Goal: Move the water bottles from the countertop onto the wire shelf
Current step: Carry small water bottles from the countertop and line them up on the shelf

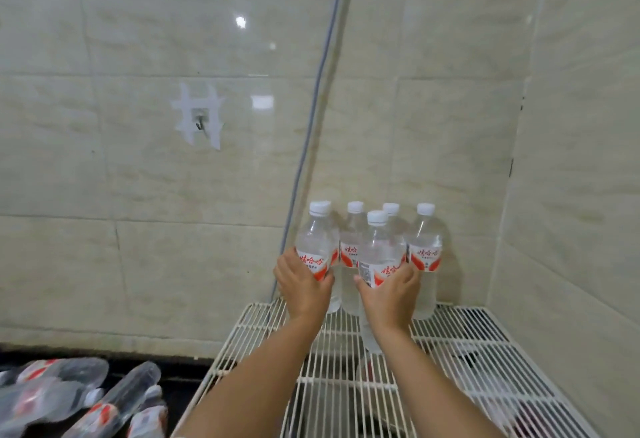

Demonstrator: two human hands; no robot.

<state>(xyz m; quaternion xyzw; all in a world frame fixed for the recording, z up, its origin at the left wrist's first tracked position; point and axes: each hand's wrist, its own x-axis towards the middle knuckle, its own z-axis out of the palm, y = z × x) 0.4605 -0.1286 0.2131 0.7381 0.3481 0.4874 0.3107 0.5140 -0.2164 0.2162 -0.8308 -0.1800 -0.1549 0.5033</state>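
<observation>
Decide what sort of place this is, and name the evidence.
Probably a tiled kitchen or storeroom corner: glossy tiled walls, a white wire shelf holding upright water bottles, and more bottles lying on a dark countertop.

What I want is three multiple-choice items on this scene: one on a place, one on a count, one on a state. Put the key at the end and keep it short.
1. Where do the unmoved bottles lie?
A. On the dark countertop, lower left
B. On the floor
C. In a sink

2. How many bottles stand upright at the back of the wire shelf?
A. Three
B. Five
C. Eight

3. What are the hands doing?
A. Both hang empty
B. Only one grips a bottle
C. Each grips a bottle

Key:
1 A: they lie on their sides there.
2 B: five white caps show.
3 C: the left hand wraps the leftmost bottle, and the right hand wraps the front bottle.
</observation>
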